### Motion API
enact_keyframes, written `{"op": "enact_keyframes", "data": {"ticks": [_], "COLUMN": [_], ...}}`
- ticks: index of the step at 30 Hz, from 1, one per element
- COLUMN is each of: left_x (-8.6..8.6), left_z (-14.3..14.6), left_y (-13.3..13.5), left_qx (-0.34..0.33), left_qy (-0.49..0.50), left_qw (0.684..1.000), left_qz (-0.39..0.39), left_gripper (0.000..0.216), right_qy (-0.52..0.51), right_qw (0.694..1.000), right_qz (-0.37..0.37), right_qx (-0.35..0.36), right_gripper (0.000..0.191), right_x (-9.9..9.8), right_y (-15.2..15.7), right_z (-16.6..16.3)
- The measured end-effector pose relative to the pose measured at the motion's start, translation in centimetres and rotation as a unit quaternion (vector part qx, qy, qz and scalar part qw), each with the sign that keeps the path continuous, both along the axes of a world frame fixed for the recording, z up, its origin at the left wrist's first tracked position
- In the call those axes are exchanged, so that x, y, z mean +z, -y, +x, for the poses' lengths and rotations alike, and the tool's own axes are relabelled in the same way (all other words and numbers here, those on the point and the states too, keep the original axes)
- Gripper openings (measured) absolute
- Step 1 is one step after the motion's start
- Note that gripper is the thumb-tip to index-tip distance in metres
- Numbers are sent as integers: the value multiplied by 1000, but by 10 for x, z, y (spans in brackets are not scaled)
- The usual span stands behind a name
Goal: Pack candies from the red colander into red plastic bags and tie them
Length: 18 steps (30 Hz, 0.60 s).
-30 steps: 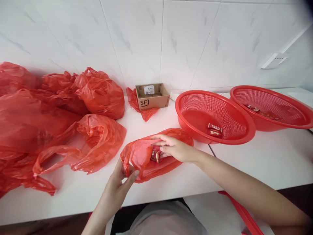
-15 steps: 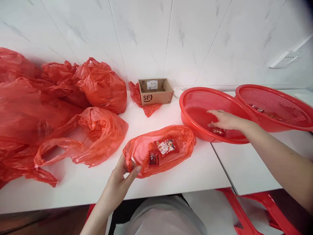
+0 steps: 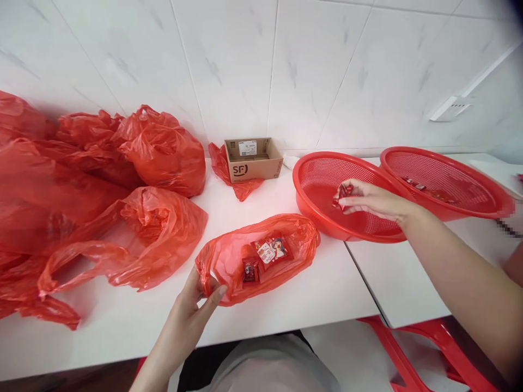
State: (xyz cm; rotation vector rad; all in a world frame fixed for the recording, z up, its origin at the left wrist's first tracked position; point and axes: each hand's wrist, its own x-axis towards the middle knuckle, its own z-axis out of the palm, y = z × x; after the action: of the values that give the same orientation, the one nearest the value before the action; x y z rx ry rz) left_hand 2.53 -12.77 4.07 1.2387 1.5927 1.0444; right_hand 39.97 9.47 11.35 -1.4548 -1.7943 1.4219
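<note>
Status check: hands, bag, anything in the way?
Left hand pinching red bag edge. Right hand holding small red packets over near basket. Two packets inside bag. Nothing between bag and basket.

- There were 2 round red plastic mesh baskets.
- There was 1 small brown cardboard box.
- 1 open thin red plastic bag held 2 red foil sachets.
- 1 crumpled red wrapper was pinched.
- 2 bare hands showed.
- The heaped red plastic bags were too bunched to count.
</note>
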Motion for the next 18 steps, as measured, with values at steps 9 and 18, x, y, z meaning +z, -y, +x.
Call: {"op": "enact_keyframes", "data": {"ticks": [9,18], "left_x": [-1,-3], "left_z": [3,-6], "left_y": [-3,5], "left_qx": [-16,-19], "left_qy": [3,1], "left_qw": [1000,1000], "left_qz": [0,-12], "left_gripper": [38,35], "right_qy": [-401,-330], "right_qw": [891,902], "right_qz": [-137,-203], "right_qx": [164,191], "right_gripper": [40,43], "right_x": [-29,-73], "right_y": [85,97], "right_z": [-110,-165]}}
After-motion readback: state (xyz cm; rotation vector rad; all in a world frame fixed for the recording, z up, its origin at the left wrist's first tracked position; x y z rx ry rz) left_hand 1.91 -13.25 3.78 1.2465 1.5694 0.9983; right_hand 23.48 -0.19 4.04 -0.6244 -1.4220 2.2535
